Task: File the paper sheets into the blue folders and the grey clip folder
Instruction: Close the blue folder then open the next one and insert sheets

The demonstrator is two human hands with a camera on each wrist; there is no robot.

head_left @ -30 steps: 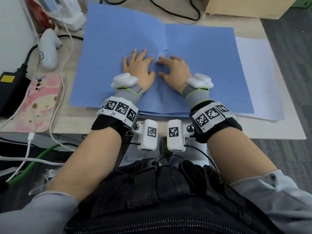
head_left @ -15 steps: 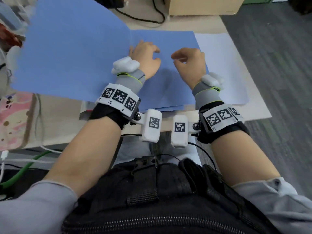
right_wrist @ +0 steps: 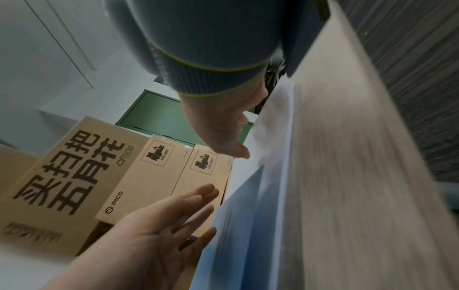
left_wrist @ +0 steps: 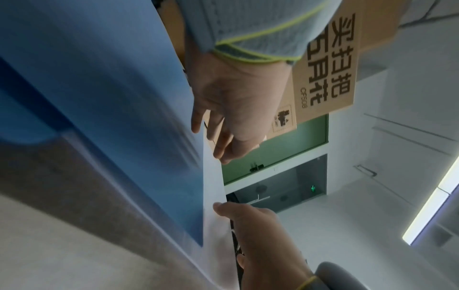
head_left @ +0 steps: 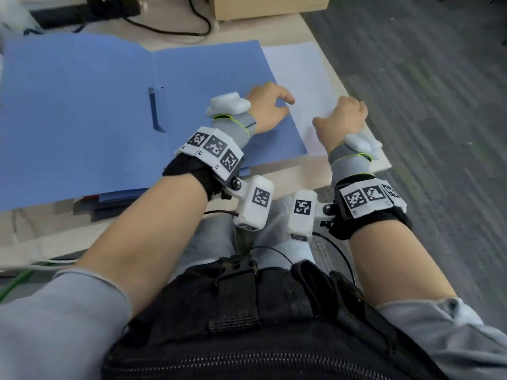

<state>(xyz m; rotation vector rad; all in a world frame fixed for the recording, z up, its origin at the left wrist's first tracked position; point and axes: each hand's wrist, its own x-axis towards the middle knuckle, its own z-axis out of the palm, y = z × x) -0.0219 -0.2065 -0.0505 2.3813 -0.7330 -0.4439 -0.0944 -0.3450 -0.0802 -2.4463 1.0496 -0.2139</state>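
The surface (head_left: 288,176) carries your open blue folder (head_left: 82,105), spread flat across its left and middle, with more blue folders (head_left: 118,197) stacked under its near edge. White paper sheets (head_left: 304,78) lie just right of the open folder, touching its right edge. A cardboard box (head_left: 263,5) stands at the far edge. Your left hand (head_left: 267,106) hovers at the folder's right edge, fingers loosely spread, holding nothing. Your right hand (head_left: 344,119) rests on the sheets near the surface's right edge, fingers bent; grip on the paper cannot be told.
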